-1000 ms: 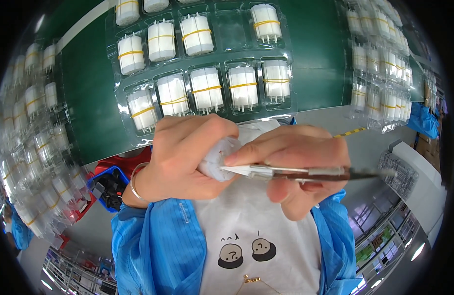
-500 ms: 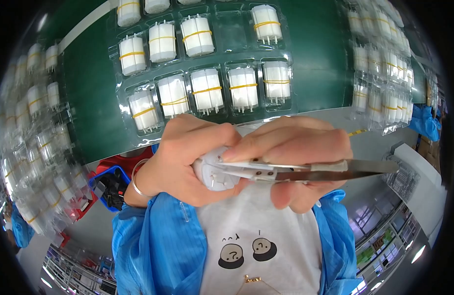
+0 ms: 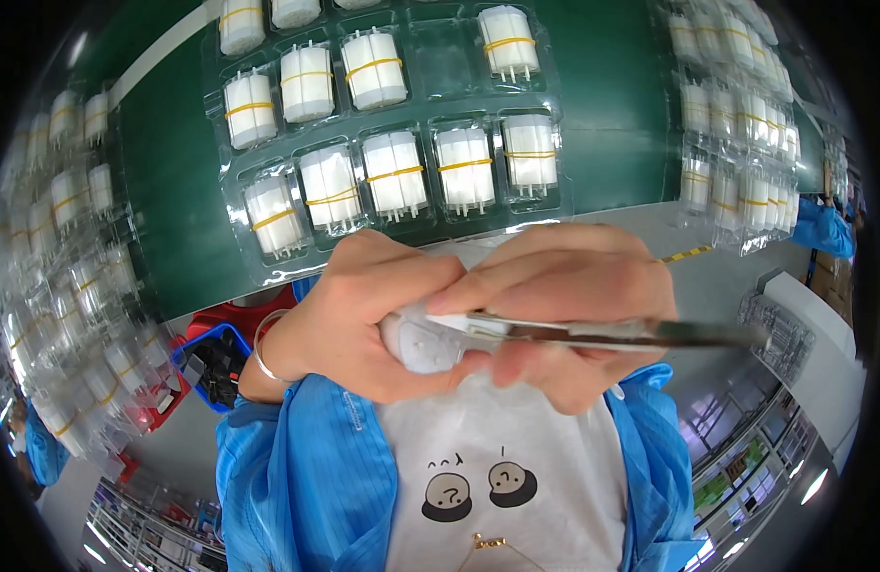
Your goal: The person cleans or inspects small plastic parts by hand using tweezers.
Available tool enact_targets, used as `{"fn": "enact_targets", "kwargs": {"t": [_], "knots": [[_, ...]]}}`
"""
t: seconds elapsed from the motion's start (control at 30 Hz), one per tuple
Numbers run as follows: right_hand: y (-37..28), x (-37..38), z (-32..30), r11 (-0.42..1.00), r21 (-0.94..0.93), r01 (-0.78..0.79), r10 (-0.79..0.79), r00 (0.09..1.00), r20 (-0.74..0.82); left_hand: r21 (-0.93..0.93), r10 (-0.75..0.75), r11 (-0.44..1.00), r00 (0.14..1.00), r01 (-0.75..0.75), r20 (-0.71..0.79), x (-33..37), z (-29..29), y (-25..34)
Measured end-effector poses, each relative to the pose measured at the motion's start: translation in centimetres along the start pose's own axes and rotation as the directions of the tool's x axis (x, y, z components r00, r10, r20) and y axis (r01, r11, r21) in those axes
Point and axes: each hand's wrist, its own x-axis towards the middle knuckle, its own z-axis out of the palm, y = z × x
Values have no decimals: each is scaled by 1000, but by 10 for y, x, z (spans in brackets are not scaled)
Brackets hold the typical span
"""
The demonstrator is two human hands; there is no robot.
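My left hand is closed round a white cylindrical part, whose pale end face points toward me. In my right hand is a pair of metal tweezers with white tips, pinched between thumb and fingers. Those tips rest at the upper right of the cylinder's end face; whether they grip anything there is too small to tell. The tweezers' rear end sticks out to the right and is blurred. Beyond both hands lies a clear plastic tray of white cylinders with thin pins and yellow bands.
The tray lies on a green table, with one pocket in its second row unfilled. Stacked trays of similar cylinders stand at the left and right. Below the table's left edge is a blue bin holding dark parts.
The tweezers have turned in my right hand, so their legs now appear nearly edge-on instead of apart. My left hand still holds the cylinder in almost the same place.
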Motion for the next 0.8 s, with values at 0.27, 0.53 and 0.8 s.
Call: {"fn": "enact_targets", "kwargs": {"t": [0.27, 0.53, 0.8], "knots": [[9, 3, -15, 995, 1, 101, -101, 994, 40, 17, -127, 991, 976, 132, -178, 3, -1, 7], [4, 1, 8, 974, 176, 143, -134, 989, -61, 73, 2, 997, 939, 24, -344, 0, 7, 1], [6, -1, 14, 976, 182, 119, -97, 987, -130, 441, 134, 897, 957, -6, -259, -3, -1, 11]]}}
